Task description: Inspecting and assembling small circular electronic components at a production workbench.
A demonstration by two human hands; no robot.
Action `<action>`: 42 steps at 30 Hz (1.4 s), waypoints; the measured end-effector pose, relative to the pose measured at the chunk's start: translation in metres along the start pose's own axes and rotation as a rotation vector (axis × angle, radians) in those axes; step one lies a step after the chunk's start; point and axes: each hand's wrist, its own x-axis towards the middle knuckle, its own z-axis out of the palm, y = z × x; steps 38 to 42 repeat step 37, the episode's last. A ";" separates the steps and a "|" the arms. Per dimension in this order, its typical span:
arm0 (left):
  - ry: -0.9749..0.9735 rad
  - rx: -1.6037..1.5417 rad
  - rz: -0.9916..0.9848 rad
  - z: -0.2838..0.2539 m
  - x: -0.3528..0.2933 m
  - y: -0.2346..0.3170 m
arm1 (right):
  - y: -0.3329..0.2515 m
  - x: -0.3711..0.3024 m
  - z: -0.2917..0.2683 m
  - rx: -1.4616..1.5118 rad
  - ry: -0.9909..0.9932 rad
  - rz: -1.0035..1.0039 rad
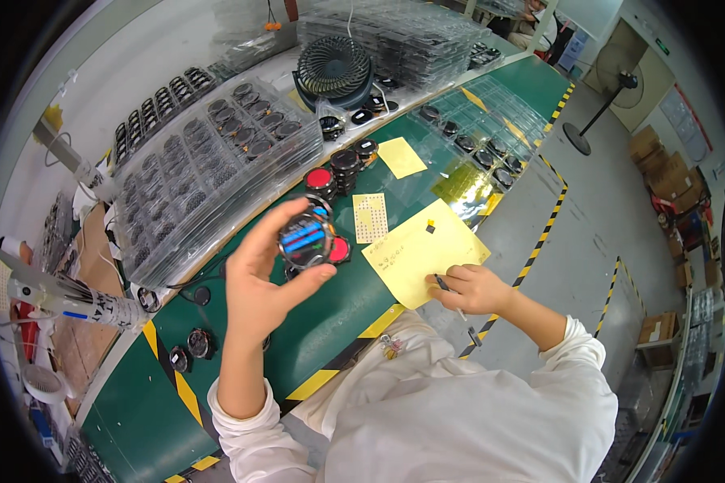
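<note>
My left hand (267, 270) is raised above the bench, thumb and fingers closed round the rim of a round smartwatch body (306, 239). Blue bars glow on its dark face. Beneath and behind it, partly hidden, stand stacks of similar round watch bodies (345, 161); a red disc (320, 178) tops one of them. My right hand (475, 290) rests at the right edge of a yellow paper sheet (415, 253), fingers closed on a slim pen (461, 313). Small handwriting and a little dark piece (431, 228) are on the sheet.
A dotted sticker sheet (370, 218) and a yellow slip (401, 158) lie beyond the paper. Stacked clear trays (217, 161) of watch parts stand at left, a black fan (336, 71) behind. Another tray (491, 121) is far right. Striped tape (314, 385) marks the bench's front edge.
</note>
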 end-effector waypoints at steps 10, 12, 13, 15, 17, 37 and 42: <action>0.155 0.111 0.070 -0.024 -0.002 0.020 | -0.010 0.010 -0.027 -0.150 -0.013 -0.047; 0.160 0.132 0.090 -0.026 -0.002 0.021 | -0.013 0.011 -0.030 -0.151 -0.021 -0.047; 0.165 0.156 0.110 -0.027 -0.002 0.021 | -0.014 0.013 -0.032 -0.165 -0.006 -0.061; 0.178 0.145 0.090 -0.027 -0.003 0.023 | -0.017 0.018 -0.037 -0.172 0.004 -0.079; 0.181 0.184 0.114 -0.027 -0.003 0.025 | -0.020 0.022 -0.041 -0.183 0.032 -0.081; 0.221 0.192 0.102 -0.030 -0.004 0.023 | -0.008 0.026 -0.059 0.067 0.232 0.029; 0.221 0.192 0.102 -0.030 -0.004 0.023 | -0.008 0.026 -0.059 0.067 0.232 0.029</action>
